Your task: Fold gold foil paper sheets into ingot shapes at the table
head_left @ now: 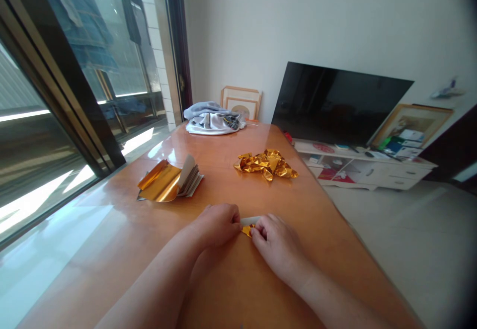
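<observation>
My left hand [218,225] and my right hand [276,249] meet near the table's middle. Both pinch a small folded piece of gold foil paper [248,230], its white back showing as a strip at the top and its gold face below. Fingers hide most of it. Ahead and left of my hands lies a stack of gold-backed paper sheets [167,182], its top sheets curled up. A crumpled heap of gold foil [266,164] sits farther ahead, right of the stack. Neither hand touches these.
The glossy orange wooden table [112,205] holds a folded grey-and-white cloth pile [212,120] at its far end. A glass sliding door [74,70] runs along the left. Right of the table are a white low cabinet [357,170], a leaning black screen [335,103] and a tiled floor.
</observation>
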`<act>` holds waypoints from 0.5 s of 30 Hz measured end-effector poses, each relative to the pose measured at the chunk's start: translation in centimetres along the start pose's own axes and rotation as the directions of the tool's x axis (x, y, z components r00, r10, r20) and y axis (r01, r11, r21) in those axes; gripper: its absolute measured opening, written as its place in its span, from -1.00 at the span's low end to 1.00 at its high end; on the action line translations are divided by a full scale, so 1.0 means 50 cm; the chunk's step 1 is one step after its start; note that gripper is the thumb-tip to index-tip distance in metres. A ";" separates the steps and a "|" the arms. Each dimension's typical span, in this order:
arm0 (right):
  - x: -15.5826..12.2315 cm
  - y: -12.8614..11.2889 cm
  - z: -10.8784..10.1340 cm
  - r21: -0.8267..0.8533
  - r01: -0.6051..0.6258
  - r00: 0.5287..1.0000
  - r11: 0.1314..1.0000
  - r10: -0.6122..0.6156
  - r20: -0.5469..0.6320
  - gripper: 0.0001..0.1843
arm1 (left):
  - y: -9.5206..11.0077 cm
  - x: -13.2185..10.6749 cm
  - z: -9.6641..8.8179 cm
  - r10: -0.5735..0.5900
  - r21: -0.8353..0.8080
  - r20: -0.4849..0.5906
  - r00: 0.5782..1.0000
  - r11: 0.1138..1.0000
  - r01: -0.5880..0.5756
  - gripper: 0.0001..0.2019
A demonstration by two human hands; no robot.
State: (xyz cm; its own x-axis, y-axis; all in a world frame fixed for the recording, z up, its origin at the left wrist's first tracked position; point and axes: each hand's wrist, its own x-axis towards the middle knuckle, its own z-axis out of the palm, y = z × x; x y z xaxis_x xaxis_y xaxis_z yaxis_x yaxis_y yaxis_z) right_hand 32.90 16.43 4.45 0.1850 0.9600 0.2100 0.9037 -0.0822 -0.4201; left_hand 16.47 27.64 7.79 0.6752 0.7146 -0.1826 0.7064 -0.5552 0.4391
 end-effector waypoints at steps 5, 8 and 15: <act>0.000 0.003 0.003 -0.001 0.015 1.000 1.000 -0.015 0.006 -0.85 | 0.001 0.000 0.001 -0.001 0.003 -0.007 1.000 1.000 0.001 -0.86; -0.003 0.008 0.005 0.026 0.016 1.000 1.000 -0.015 -0.014 -0.89 | 0.003 0.000 0.002 -0.005 0.013 -0.007 1.000 1.000 0.005 -0.87; -0.011 0.009 -0.009 -0.002 0.138 0.990 0.990 -0.138 0.034 -0.86 | 0.006 -0.005 0.001 0.050 0.055 -0.039 0.998 0.997 -0.048 -0.90</act>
State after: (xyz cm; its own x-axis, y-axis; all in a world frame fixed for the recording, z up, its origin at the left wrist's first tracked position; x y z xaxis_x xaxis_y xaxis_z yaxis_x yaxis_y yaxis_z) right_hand 33.37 15.74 4.54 0.0449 0.9708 0.2356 0.9215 0.0508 -0.3850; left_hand 16.53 27.25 7.94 0.7009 0.7021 -0.1256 0.6839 -0.6114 0.3981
